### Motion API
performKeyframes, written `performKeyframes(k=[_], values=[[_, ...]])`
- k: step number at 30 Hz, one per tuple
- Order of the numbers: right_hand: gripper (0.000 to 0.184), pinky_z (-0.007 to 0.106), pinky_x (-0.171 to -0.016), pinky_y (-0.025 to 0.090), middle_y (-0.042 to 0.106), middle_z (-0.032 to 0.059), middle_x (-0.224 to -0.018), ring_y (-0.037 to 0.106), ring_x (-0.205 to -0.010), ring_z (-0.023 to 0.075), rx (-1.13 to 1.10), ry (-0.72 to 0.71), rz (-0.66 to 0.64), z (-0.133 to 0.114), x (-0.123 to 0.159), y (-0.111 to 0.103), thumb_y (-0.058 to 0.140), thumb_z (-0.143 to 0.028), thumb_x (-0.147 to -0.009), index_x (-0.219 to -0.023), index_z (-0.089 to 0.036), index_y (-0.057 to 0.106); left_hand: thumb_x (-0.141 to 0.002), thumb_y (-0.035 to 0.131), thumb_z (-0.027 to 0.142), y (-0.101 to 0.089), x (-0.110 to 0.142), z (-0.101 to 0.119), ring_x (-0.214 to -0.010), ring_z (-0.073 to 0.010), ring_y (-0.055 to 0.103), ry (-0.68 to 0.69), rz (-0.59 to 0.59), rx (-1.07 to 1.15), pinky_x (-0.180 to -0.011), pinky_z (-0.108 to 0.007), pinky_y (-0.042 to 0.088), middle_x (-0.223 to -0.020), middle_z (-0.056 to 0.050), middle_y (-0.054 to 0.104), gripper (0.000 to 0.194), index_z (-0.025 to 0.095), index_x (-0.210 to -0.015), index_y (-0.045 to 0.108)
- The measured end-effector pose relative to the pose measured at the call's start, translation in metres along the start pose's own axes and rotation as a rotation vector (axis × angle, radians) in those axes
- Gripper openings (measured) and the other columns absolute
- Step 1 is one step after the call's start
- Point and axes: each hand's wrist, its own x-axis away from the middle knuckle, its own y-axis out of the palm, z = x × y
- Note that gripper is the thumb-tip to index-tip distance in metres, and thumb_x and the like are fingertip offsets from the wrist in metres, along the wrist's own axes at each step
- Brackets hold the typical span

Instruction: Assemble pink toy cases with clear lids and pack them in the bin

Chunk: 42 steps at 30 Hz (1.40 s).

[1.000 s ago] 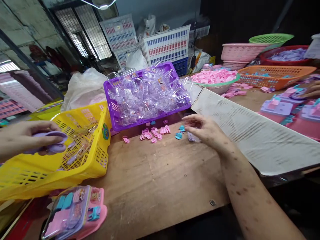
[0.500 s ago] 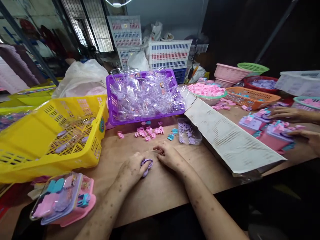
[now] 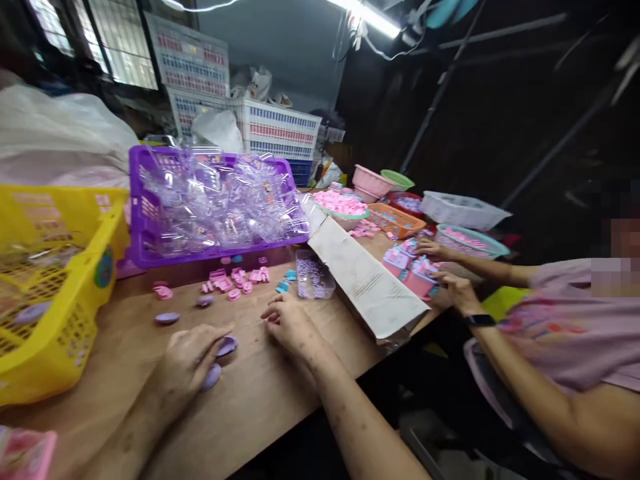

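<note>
My left hand is low over the tabletop, fingers stretched out and thumb apart from them. A purple oval piece lies beside its fingers, and another purple oval lies by the thumb; part of each may be covered. Farther up the table are two more loose ones, a flat purple oval and a smaller purple piece. My right hand rests with loosely bent, parted fingers and nothing visible in them, just below some teal pieces. Small pink toy parts are scattered beyond both hands.
A purple basket of clear plastic parts stands behind, a yellow basket at left. A clear box of tiny purple pieces sits beside a cardboard divider. On the right, a co-worker's hands handle pink-and-purple toy cases.
The view has swung right, bringing the co-worker into sight. The purple ovals bunched in my left hand are now spread on the table, and that hand has opened out.
</note>
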Motion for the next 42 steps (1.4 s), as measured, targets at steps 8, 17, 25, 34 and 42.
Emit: performKeyframes(k=[8, 17, 25, 34, 42], values=[[0.03, 0.03, -0.082, 0.064, 0.076, 0.0083, -0.119, 0.075, -0.09, 0.0172, -0.267, 0.055, 0.022, -0.008, -0.001, 0.012, 0.074, -0.015, -0.093, -0.12, -0.02, 0.086, -0.103, 0.058, 0.057, -0.018, 0.001, 0.011, -0.09, -0.0235, 0.081, -0.339, 0.338, 0.23, -0.086, -0.032, 0.065, -0.109, -0.002, 0.083, 0.037, 0.027, -0.113, 0.077], [0.039, 0.031, -0.077, 0.061, 0.079, 0.0049, -0.1, 0.07, -0.082, 0.0179, -0.49, -0.007, -0.036, -0.028, -0.043, 0.057, 0.079, -0.035, -0.091, -0.127, -0.021, 0.083, -0.098, 0.052, 0.035, -0.016, -0.005, 0.001, -0.089, -0.0204, 0.079, -0.211, 0.45, 0.246, -0.082, -0.028, 0.064, -0.097, -0.001, 0.081, 0.026, 0.024, -0.093, 0.075], [0.028, 0.036, -0.083, 0.064, 0.083, 0.0064, -0.101, 0.075, -0.083, 0.0195, -0.571, 0.084, -0.06, -0.005, -0.055, 0.062, 0.071, -0.033, -0.086, -0.104, -0.02, 0.089, -0.099, 0.066, 0.042, -0.009, -0.009, 0.001, -0.1, -0.0208, 0.079, -0.123, 0.482, 0.179, -0.092, -0.028, 0.064, -0.109, -0.003, 0.082, 0.023, 0.024, -0.101, 0.079], [0.034, 0.041, -0.084, 0.064, 0.085, 0.009, -0.095, 0.078, -0.086, 0.0257, -0.68, 0.119, -0.125, -0.001, -0.046, 0.057, 0.089, -0.039, -0.066, -0.093, -0.018, 0.09, -0.099, 0.066, 0.055, -0.009, -0.008, -0.005, -0.1, -0.0255, 0.08, -0.199, 0.362, 0.112, -0.095, -0.034, 0.064, -0.109, -0.005, 0.083, 0.033, 0.025, -0.102, 0.079], [0.077, 0.044, -0.093, 0.066, 0.082, 0.0073, -0.092, 0.083, -0.095, 0.0302, -0.83, 0.159, -0.094, -0.005, -0.05, 0.06, 0.103, -0.073, -0.051, -0.1, -0.017, 0.082, -0.094, 0.068, 0.06, -0.011, -0.013, 0.001, -0.096, -0.0255, 0.081, -0.2, 0.333, 0.095, -0.091, -0.032, 0.066, -0.102, -0.003, 0.085, 0.036, 0.026, -0.096, 0.08]])
